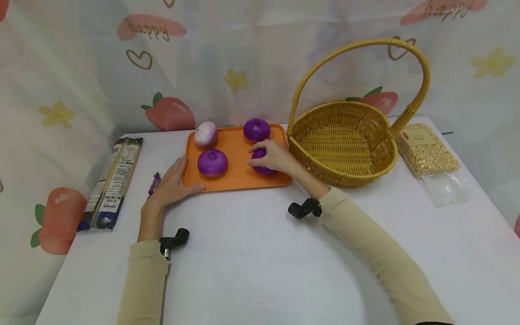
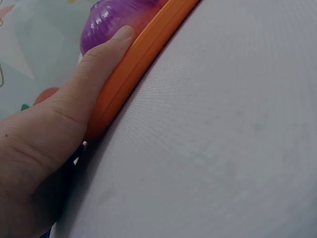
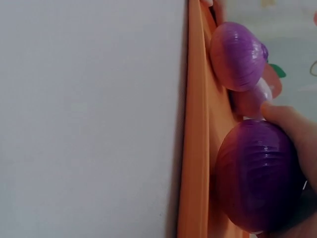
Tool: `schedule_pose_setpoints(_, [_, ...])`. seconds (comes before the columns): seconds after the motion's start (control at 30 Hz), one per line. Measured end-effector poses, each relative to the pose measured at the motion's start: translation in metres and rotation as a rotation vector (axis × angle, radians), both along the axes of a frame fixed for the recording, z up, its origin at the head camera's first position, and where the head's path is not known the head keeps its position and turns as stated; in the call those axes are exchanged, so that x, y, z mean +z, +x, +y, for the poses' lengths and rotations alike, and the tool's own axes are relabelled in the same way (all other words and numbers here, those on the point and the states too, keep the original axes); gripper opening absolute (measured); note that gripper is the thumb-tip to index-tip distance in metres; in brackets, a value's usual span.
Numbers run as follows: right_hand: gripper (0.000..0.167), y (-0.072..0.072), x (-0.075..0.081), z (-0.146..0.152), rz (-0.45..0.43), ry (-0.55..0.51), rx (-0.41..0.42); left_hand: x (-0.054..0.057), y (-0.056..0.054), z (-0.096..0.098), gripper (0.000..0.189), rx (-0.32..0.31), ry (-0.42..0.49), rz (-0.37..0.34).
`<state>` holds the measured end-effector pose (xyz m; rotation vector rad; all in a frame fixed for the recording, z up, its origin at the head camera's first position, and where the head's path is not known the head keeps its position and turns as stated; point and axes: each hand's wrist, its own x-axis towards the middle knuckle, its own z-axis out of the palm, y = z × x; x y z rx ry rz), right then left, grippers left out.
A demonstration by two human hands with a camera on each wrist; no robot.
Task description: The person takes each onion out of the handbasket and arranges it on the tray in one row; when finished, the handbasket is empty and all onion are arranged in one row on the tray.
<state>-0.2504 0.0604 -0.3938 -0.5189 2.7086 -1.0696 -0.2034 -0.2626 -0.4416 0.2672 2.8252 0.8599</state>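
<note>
An orange tray (image 1: 239, 180) holds several onions. My right hand (image 1: 274, 157) grips a dark purple onion (image 3: 257, 173) at the tray's front right, thumb and fingers curved round it and partly covering it in the head view. Behind it sits another dark purple onion (image 1: 257, 130). On the left half are a lighter purple onion (image 1: 212, 163) in front and a pale pink-white one (image 1: 206, 134) behind. My left hand (image 1: 172, 184) rests at the tray's front left corner, thumb (image 2: 106, 54) straight along the front rim, fingers stretched along the left side.
A wicker basket (image 1: 345, 176) with a tall handle stands right beside the tray. Further right lies a clear bag of pale grains (image 1: 430, 151). At the left are a long dark-ended packet (image 1: 111, 185) and a small purple wrapped sweet (image 1: 155, 183). A printed curtain hangs behind the white table.
</note>
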Motion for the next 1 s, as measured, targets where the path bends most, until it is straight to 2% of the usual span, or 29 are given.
schedule_pose_setpoints(0.2, [0.046,-0.003,-0.004,-0.004,-0.004,0.019,0.008,-0.001,0.0,-0.001,0.116,0.003,0.005,0.009])
schedule_pose_setpoints(0.57, [0.054,0.001,-0.004,-0.012,0.072,0.111,0.016,-0.003,-0.001,-0.003,0.116,0.008,0.0,0.002])
schedule_pose_setpoints(0.87, [0.054,0.002,-0.001,-0.012,0.109,0.087,0.027,-0.004,-0.001,-0.002,0.115,0.014,-0.001,-0.003])
schedule_pose_setpoints(1.0, [0.053,0.004,0.002,-0.01,0.122,0.065,0.023,-0.002,-0.001,-0.004,0.117,-0.002,-0.008,-0.001])
